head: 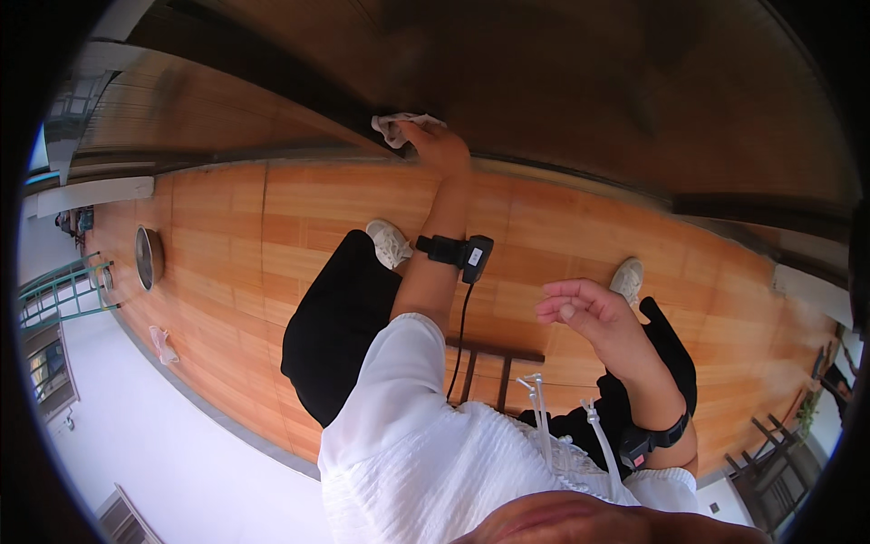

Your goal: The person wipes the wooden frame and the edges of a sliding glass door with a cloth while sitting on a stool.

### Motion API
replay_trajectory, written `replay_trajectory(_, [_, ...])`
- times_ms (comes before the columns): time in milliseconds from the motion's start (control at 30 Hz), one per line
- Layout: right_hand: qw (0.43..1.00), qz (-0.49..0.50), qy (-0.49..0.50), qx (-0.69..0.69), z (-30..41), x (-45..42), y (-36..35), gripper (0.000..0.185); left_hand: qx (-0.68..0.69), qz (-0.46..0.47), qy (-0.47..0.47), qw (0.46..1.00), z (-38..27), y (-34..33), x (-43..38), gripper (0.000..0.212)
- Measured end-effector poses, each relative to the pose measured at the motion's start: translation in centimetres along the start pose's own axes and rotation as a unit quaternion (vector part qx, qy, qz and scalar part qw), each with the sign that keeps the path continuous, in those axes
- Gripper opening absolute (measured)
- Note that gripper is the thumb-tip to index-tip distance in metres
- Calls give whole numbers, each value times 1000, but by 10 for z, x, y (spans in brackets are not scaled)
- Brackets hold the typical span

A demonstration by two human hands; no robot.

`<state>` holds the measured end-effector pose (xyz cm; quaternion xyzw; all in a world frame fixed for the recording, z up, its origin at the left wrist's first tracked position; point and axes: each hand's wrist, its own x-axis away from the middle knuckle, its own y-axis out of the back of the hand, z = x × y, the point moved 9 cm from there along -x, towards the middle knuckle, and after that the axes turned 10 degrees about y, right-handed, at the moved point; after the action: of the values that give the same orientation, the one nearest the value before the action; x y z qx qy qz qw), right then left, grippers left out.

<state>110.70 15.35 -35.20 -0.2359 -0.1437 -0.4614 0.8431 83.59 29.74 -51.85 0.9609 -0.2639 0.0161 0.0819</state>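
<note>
My left hand (440, 146) reaches forward and grips a crumpled pale cloth (393, 130). The cloth lies against the dark wood panelling (578, 102), beside a dark wooden post (285, 75) and just above the floor. Part of the cloth is hidden by the fingers. Over the floor between my knees hovers my right hand (588, 309), its fingers loosely bent and nothing in it. Each arm wears a black strap with a small device; a cable runs down from the left device (478, 258).
Wooden bars of a low stool (503, 353) show below me on the plank floor (326, 238). Leftward stand a round metal basin (149, 258) and a green metal ladder (64, 292), with a pinkish cloth (163, 345) near the white wall (204, 462). A dark chair (775, 469) is at right.
</note>
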Motion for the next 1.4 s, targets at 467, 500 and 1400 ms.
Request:
replay_trajectory(467, [1000, 7, 28, -3, -6, -5, 2, 29, 572, 11, 364, 735, 266, -16, -101, 22])
replay_trajectory(500, [999, 18, 28, 3, -2, -2, -3, 29, 609, 34, 320, 725, 242, -4, -111, 23])
replay_trajectory(1400, [993, -74, 87, 22, -3, 53, 54, 28, -241, 216, 70, 944, 231, -126, 95, 35])
